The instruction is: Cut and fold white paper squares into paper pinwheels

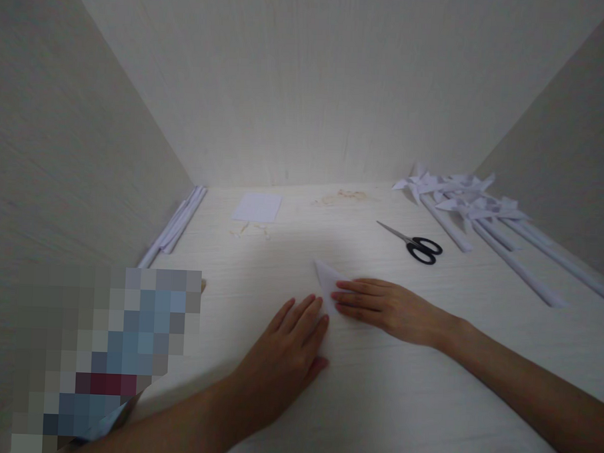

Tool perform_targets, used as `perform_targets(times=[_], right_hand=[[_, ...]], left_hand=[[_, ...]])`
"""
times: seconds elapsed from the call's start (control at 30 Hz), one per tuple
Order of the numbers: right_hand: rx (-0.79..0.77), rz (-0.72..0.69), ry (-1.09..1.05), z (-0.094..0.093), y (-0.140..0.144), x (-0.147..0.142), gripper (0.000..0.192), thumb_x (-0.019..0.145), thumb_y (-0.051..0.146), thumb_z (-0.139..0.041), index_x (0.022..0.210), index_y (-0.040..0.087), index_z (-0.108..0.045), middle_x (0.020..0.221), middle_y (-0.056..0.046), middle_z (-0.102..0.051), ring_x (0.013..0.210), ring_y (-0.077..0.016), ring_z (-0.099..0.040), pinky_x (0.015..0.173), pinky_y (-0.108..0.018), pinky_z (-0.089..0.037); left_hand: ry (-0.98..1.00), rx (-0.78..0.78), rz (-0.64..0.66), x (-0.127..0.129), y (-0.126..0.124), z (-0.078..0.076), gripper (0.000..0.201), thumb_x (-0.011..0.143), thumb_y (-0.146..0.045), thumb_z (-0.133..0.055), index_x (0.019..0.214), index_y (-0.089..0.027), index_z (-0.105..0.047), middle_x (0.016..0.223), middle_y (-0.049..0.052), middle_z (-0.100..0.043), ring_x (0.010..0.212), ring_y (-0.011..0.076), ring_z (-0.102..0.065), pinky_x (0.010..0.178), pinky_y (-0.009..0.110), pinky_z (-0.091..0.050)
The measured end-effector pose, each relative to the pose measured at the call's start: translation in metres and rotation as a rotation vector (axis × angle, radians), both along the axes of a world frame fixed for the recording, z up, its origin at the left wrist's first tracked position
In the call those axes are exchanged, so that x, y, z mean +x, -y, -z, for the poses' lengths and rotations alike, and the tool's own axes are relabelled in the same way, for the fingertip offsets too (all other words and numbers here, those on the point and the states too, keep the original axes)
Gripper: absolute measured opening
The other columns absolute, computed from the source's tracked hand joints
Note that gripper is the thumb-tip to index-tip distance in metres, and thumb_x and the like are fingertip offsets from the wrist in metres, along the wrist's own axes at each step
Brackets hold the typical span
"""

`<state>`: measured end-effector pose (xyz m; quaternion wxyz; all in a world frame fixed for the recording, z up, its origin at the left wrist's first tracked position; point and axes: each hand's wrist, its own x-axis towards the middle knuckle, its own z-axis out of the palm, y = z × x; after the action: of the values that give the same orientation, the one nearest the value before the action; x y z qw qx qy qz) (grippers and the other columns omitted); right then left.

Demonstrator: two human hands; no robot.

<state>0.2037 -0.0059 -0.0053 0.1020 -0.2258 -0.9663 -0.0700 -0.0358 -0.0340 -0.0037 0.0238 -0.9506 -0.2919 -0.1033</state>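
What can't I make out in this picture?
All in the head view:
- White paper: its full outline is hidden by the left hand and right hand.
- The right hand's thumb: hidden, apparently behind its own fingers and palm.
- Whatever lies behind the pixelated patch: masked; the patch also covers the near end of a paper roll.
- Pale scraps: too small and faint to identify.

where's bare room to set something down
Free: between the paper square and scissors, short of pale strands; nearer, between the left hand and right forearm. Crowded: the right side, under paper pinwheels; the left wall, with rolled paper.
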Motion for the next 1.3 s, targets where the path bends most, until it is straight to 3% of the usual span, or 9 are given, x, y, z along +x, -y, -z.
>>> perform_targets(times=[0.27,1.3], right_hand=[[-0.039,-0.008,-0.025,0.0017,-0.0001,0.0002,0.033,0.087,0.014,-0.039,0.118,0.016,-0.052,0.126,-0.007,-0.051,0.125,-0.0161,-0.036,0.099,-0.036,-0.039],[0.052,-0.015,-0.011,0.0006,-0.0003,0.0002,0.031,0.089,0.016,-0.036,0.114,0.015,-0.054,0.125,-0.003,-0.052,0.12,-0.018,-0.043,0.096,-0.034,-0.043]], left_hand=[[-0.001,-0.02,-0.004,0.0001,-0.0005,-0.001,0.038,0.082,-0.028,-0.048,0.116,-0.011,-0.048,0.127,0.015,-0.048,0.122,0.0263,-0.039,0.098,0.043,-0.037],[-0.003,0.014,-0.005,-0.0008,0.0003,0.0021,0.039,0.083,-0.03,-0.047,0.116,-0.011,-0.048,0.127,0.015,-0.048,0.122,0.0265,-0.039,0.098,0.043,-0.037]])
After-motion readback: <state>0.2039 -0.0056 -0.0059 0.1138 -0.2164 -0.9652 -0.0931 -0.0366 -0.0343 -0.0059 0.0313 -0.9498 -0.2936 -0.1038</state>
